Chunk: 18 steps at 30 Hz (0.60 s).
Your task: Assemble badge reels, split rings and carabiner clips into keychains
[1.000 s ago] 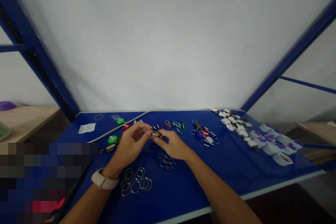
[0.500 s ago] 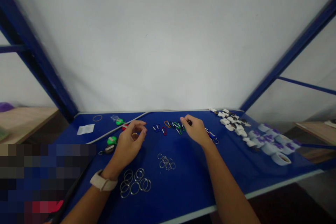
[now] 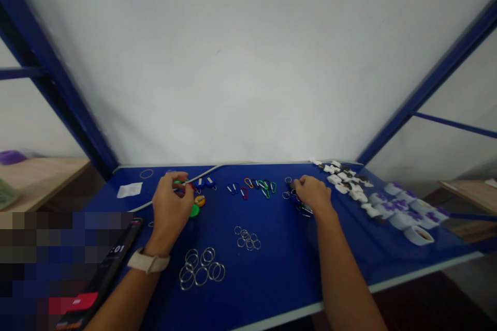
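My left hand (image 3: pixel 173 207) is over the round badge reels at the back left, thumb and fingers curved apart. Between its fingers show parts of a green and a red reel, which appear to lie on the table. Beside it are an orange reel (image 3: pixel 200 200), a green reel (image 3: pixel 194 211) and blue reels (image 3: pixel 209 181). My right hand (image 3: pixel 315 195) is closed at a small pile of dark and blue pieces with split rings (image 3: pixel 286 195). What its fingers pinch is mostly hidden. Coloured carabiners (image 3: pixel 249 183) lie between my hands.
Large rings (image 3: pixel 201 276) and small rings (image 3: pixel 248 241) lie nearer me on the blue table (image 3: pixel 272 279). White-and-dark pieces (image 3: pixel 349 186) and white cups with purple (image 3: pixel 419 235) stand right. A phone (image 3: pixel 112 264), white packet (image 3: pixel 129 190) and cable (image 3: pixel 205 171) are left.
My left hand has moved left and back over the reels, uncovering the orange and blue ones. My right hand has moved right, from the carabiners to the pile with split rings.
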Tool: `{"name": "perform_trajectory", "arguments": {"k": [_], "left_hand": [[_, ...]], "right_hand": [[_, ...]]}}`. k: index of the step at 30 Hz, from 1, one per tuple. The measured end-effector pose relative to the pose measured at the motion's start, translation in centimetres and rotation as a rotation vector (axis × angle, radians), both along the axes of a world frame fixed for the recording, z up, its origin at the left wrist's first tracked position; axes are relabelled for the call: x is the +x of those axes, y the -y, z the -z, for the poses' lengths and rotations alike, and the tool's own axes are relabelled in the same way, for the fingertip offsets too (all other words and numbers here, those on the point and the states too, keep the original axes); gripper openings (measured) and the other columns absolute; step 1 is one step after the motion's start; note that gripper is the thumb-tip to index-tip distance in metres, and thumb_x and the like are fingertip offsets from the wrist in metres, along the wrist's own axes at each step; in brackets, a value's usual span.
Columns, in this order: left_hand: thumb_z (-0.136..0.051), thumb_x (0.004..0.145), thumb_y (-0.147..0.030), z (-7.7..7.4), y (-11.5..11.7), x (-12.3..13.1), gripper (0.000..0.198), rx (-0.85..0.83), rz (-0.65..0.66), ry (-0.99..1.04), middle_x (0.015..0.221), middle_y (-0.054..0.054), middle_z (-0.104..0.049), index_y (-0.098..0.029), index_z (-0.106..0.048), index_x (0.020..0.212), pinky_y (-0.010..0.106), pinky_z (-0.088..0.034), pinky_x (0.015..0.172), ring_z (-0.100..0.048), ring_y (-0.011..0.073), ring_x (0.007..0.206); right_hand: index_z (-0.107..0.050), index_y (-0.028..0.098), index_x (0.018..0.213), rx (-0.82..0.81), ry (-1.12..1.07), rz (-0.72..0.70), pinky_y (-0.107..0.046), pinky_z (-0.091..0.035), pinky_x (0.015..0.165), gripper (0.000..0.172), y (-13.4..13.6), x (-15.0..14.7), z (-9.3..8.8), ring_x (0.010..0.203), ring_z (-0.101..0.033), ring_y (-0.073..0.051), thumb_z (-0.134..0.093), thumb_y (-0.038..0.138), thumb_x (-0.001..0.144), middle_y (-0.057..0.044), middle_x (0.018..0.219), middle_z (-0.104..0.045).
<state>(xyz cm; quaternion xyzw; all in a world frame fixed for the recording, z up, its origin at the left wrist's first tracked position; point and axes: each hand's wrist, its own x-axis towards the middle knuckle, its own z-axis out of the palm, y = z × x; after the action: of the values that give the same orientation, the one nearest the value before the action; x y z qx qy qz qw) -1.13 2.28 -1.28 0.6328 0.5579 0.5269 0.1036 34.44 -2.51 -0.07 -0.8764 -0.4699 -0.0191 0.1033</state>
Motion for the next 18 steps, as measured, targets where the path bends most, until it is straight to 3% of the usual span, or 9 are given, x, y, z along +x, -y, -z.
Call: {"name": "perform_trajectory", "arguments": {"k": [4,6,11,14,18], "left_hand": [[-0.059,0.079,-0.016,-0.4,0.0,-0.4,0.021,0.058,-0.067,-0.061,0.091,0.005,-0.062,-0.017,-0.059,0.100,0.031,-0.051,0.063,-0.061,0.0179,0.069],[-0.059,0.081,-0.019,-0.7,0.0,-0.6,0.018,0.037,-0.094,-0.026,0.084,0.003,-0.062,-0.017,-0.060,0.099,0.030,-0.050,0.063,-0.061,0.0179,0.067],[-0.057,0.082,-0.020,-0.6,-0.6,-1.4,0.018,0.026,-0.172,-0.006,0.082,0.002,-0.064,-0.018,-0.061,0.099,0.030,-0.050,0.065,-0.063,0.0184,0.068],[-0.055,0.081,-0.018,0.1,-1.4,-2.3,0.016,0.037,-0.213,-0.144,0.083,0.004,-0.066,-0.017,-0.064,0.095,0.033,-0.050,0.070,-0.063,0.0198,0.069],[-0.052,0.082,-0.017,1.3,-1.9,-3.0,0.014,0.007,-0.092,-0.410,0.083,0.007,-0.065,-0.016,-0.065,0.089,0.036,-0.049,0.078,-0.062,0.0243,0.078]], "right_hand": [[-0.072,0.017,0.096,0.076,0.068,-0.050,-0.047,-0.042,0.082,0.030,-0.1,-1.6,-0.5,0.102,-0.061,-0.037,-0.049,0.037,0.093,-0.019,0.106,-0.068],[-0.071,0.017,0.093,0.154,0.096,-0.142,-0.046,-0.042,0.083,0.027,-0.4,-3.3,-0.4,0.098,-0.061,-0.034,-0.048,0.031,0.095,-0.017,0.100,-0.069],[-0.070,0.019,0.090,0.271,0.004,-0.667,-0.039,-0.041,0.085,0.021,-0.8,-9.3,1.1,0.093,-0.058,-0.026,-0.052,0.027,0.095,-0.009,0.093,-0.068],[-0.069,0.018,0.098,0.250,-0.021,-0.848,-0.039,-0.040,0.093,0.014,-0.6,-12.0,2.3,0.098,-0.056,-0.024,-0.057,0.025,0.093,-0.009,0.100,-0.065],[-0.068,0.016,0.098,0.202,-0.012,-0.903,-0.038,-0.041,0.097,0.012,-0.4,-12.8,3.0,0.103,-0.055,-0.024,-0.058,0.020,0.092,-0.011,0.104,-0.062]]}}
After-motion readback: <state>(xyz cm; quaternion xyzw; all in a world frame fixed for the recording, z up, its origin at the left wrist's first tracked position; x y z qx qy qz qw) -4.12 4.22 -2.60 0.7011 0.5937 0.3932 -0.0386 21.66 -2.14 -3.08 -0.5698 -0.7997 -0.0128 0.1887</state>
